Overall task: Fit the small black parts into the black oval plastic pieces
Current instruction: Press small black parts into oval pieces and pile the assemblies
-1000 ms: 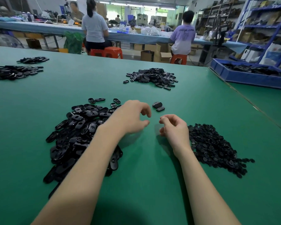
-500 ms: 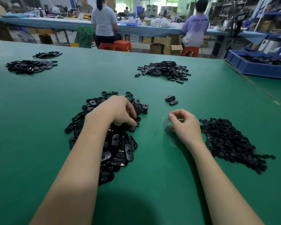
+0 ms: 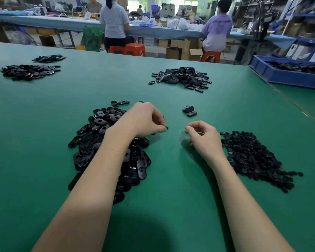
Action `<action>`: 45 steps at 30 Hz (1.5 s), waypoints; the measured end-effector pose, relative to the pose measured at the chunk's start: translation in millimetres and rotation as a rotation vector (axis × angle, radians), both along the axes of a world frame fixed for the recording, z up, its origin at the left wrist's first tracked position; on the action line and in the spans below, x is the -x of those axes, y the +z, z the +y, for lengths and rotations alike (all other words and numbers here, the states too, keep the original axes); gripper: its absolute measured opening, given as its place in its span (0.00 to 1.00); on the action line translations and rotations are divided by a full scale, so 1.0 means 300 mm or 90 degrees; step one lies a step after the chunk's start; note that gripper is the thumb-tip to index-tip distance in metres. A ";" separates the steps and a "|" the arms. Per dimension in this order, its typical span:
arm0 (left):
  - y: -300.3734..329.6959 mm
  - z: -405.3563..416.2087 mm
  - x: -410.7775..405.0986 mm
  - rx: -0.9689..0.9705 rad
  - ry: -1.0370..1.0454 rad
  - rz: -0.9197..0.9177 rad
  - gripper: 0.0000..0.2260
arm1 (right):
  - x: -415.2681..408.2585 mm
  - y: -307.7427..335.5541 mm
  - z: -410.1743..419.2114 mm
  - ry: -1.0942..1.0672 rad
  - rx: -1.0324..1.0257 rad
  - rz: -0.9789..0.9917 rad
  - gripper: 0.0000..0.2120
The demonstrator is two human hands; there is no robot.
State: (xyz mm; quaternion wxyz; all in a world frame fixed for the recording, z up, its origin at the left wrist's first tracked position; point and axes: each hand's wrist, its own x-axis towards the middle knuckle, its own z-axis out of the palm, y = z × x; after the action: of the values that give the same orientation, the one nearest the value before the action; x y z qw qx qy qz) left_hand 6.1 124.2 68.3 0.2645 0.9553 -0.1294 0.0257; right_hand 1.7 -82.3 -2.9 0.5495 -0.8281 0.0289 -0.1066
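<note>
Green tabletop (image 3: 171, 179): carries everything.
Left hand (image 3: 145, 120): fingers curled, pinching an oval piece (image 3: 166, 127) at the oval pile (image 3: 105, 142).
Right hand (image 3: 205, 139): thumb and forefinger pinched; contents cannot be told.
Small parts pile (image 3: 253, 157): beside right hand.

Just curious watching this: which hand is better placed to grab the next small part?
The right hand: it rests beside the heap of small parts, while the left hand is over the oval pieces.

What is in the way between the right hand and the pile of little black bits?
Nothing visible. The right hand sits on the green table just beside the pile of small black parts, with only a narrow strip of bare mat between them.
</note>
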 end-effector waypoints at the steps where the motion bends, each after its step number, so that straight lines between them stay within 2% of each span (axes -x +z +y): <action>1: 0.001 -0.036 0.009 0.037 -0.025 -0.009 0.03 | 0.000 0.005 -0.005 0.014 -0.019 0.017 0.03; 4: -0.032 -0.159 0.032 0.201 -0.042 0.024 0.03 | -0.002 0.036 -0.036 0.069 -0.120 0.074 0.04; 6: -0.069 -0.236 0.048 0.362 -0.009 0.085 0.03 | -0.004 0.063 -0.076 0.074 -0.126 0.086 0.07; 9: -0.121 -0.313 0.063 0.614 0.032 0.189 0.04 | -0.007 0.104 -0.160 0.015 0.049 0.074 0.06; 12: -0.165 -0.344 0.068 0.718 0.070 0.217 0.04 | 0.003 0.138 -0.244 -0.023 0.253 0.100 0.05; 15: -0.200 -0.347 0.068 0.739 0.078 0.205 0.04 | 0.017 0.157 -0.307 -0.014 0.361 0.174 0.05; 20: -0.219 -0.343 0.061 0.776 0.066 0.214 0.06 | 0.030 0.159 -0.324 -0.005 0.397 0.218 0.03; 25: -0.224 -0.340 0.056 0.818 0.059 0.234 0.07 | 0.038 0.160 -0.295 -0.076 0.458 0.221 0.03; 36: -0.233 -0.337 0.054 0.798 0.047 0.210 0.11 | 0.043 0.162 -0.283 -0.060 0.436 0.213 0.03; 41: -0.234 -0.333 0.050 0.793 0.056 0.229 0.09 | 0.033 0.146 -0.284 -0.041 0.281 0.106 0.05; 45: -0.233 -0.332 0.043 0.802 0.082 0.238 0.12 | 0.036 0.148 -0.244 0.037 -0.044 0.055 0.04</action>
State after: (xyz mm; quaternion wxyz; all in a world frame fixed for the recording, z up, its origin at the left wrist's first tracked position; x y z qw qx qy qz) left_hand -6.7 24.5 -1.7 0.7886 0.6123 0.0157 -0.0542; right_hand -9.0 -155.5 41.4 0.5786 -0.8132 0.0321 -0.0540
